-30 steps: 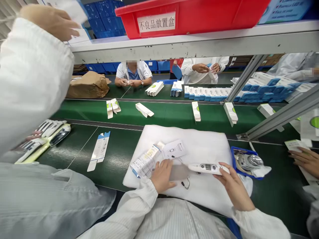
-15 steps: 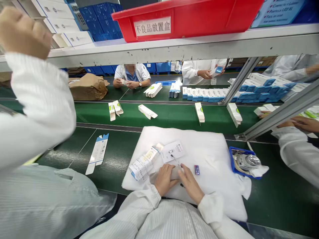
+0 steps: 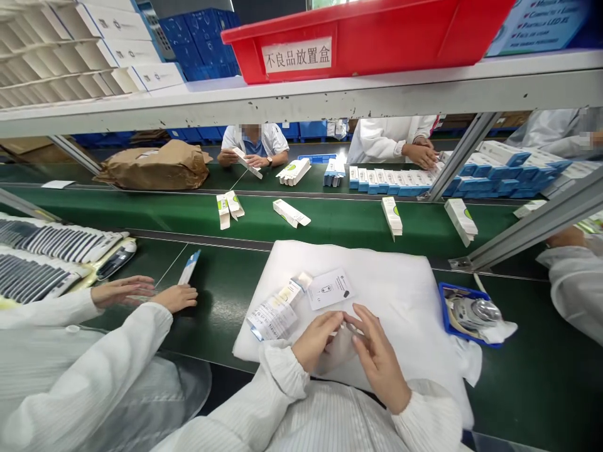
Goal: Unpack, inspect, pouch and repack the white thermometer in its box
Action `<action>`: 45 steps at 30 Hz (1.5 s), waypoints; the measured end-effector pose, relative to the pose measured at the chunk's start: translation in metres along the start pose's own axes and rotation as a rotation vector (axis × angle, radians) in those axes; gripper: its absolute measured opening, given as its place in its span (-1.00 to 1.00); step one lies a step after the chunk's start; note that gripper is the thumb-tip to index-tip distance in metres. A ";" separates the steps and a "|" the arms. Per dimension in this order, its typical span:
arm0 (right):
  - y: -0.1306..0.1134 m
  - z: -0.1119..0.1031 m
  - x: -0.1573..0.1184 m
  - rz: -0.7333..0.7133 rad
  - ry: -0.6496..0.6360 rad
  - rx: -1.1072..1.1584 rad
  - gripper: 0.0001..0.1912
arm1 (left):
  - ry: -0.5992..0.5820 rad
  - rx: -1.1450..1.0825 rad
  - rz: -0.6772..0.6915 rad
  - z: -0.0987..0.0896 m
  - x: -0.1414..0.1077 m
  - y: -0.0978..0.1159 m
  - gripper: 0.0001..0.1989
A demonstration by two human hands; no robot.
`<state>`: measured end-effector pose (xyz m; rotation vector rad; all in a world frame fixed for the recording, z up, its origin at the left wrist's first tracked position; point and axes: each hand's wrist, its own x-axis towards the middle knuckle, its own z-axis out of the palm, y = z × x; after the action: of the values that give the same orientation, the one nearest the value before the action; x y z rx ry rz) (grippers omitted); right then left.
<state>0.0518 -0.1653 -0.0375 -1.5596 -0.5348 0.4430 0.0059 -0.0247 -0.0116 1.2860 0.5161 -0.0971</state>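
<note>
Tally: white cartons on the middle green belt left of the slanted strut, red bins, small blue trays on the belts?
White cartons: 5
Red bin: 1
Blue trays, near and far: 2
Total: 8

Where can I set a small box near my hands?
The white foam pad has bare room on its right, between the printed card and blue tray. Green belt shows below that tray. The pad's left is crowded: folded leaflet, left hand, right hand.
</note>
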 end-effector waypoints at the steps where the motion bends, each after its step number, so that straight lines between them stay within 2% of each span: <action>1: -0.003 0.000 -0.001 -0.002 0.039 -0.011 -0.56 | -0.018 -0.015 -0.017 0.001 -0.001 0.002 -0.61; 3: -0.008 -0.001 0.000 0.040 0.115 -0.067 -0.50 | -0.019 -0.046 0.033 0.004 -0.003 0.005 -0.64; 4: -0.010 -0.003 0.001 0.089 0.104 -0.106 -0.48 | 0.005 -0.081 0.068 0.004 -0.004 0.006 -0.66; 7: -0.013 -0.013 0.005 0.194 -0.130 -0.250 -0.59 | 0.020 -0.231 0.066 0.001 -0.006 0.012 -0.67; 9: -0.011 -0.024 0.004 0.147 -0.196 -0.372 -0.70 | -0.005 -0.321 0.023 -0.005 -0.008 0.014 -0.63; 12: 0.002 -0.038 -0.002 0.043 -0.027 -0.421 -0.46 | 0.071 -0.398 0.016 -0.020 -0.010 0.013 -0.57; 15: 0.014 -0.048 -0.007 0.076 0.100 -0.232 -0.41 | 0.113 -0.337 0.059 -0.032 -0.010 0.006 -0.58; 17: 0.016 -0.050 -0.005 0.155 0.082 -0.075 -0.45 | 0.055 -0.158 0.080 -0.036 -0.007 -0.001 -0.63; 18: 0.015 -0.049 -0.003 0.178 0.046 -0.010 -0.47 | -0.012 -0.045 0.077 -0.036 -0.004 -0.005 -0.63; 19: 0.013 -0.048 0.000 0.184 -0.003 0.046 -0.48 | -0.100 0.067 0.067 -0.036 0.000 -0.009 -0.54; 21: 0.009 -0.044 0.009 0.177 -0.112 0.150 -0.51 | -0.307 0.233 0.036 -0.031 0.009 -0.018 -0.26; 23: 0.006 -0.038 0.017 0.220 -0.152 0.315 -0.56 | -0.402 0.297 0.017 -0.022 0.017 -0.027 -0.20; 24: 0.006 -0.035 0.020 0.258 -0.100 0.436 -0.59 | -0.390 0.291 0.020 -0.018 0.020 -0.031 -0.24; 26: 0.008 -0.029 0.022 0.341 0.118 0.676 -0.61 | -0.293 0.240 0.046 -0.008 0.023 -0.035 -0.30; 28: 0.011 -0.022 0.019 0.440 0.303 0.779 -0.58 | -0.179 0.252 0.104 -0.001 0.019 -0.034 -0.35; 29: 0.012 -0.018 0.015 0.501 0.300 0.763 -0.55 | -0.120 0.316 0.135 0.002 0.016 -0.031 -0.39; 32: 0.014 -0.003 0.004 0.571 0.059 0.583 -0.44 | 0.002 0.672 0.154 0.005 0.005 -0.015 -0.48; 34: 0.016 0.003 0.000 0.529 -0.005 0.452 -0.43 | -0.081 0.861 0.131 0.001 0.003 -0.001 -0.50; 36: 0.017 0.000 0.000 0.534 0.047 0.372 -0.44 | -0.272 0.891 0.127 -0.009 0.009 0.014 -0.56; 37: 0.017 -0.004 0.001 0.550 0.079 0.341 -0.44 | -0.326 0.868 0.132 -0.015 0.016 0.021 -0.64; 38: 0.016 -0.011 0.003 0.547 0.101 0.306 -0.42 | -0.316 0.851 0.147 -0.020 0.024 0.027 -0.70; 39: 0.014 -0.019 0.004 0.528 0.119 0.251 -0.39 | -0.234 0.860 0.172 -0.025 0.035 0.032 -0.73; 42: 0.003 -0.045 0.006 0.470 0.183 -0.024 -0.36 | 0.145 1.101 0.189 -0.031 0.076 0.042 -0.63; 43: -0.003 -0.053 0.006 0.468 0.177 -0.116 -0.39 | 0.207 1.195 0.161 -0.031 0.090 0.043 -0.58; 45: -0.015 -0.064 0.005 0.458 0.130 -0.302 -0.48 | 0.209 1.321 0.075 -0.029 0.115 0.043 -0.47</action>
<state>0.0924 -0.2142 -0.0184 -1.9958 -0.1411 0.6215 0.1131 0.0389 -0.0269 2.6237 0.5894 -0.2668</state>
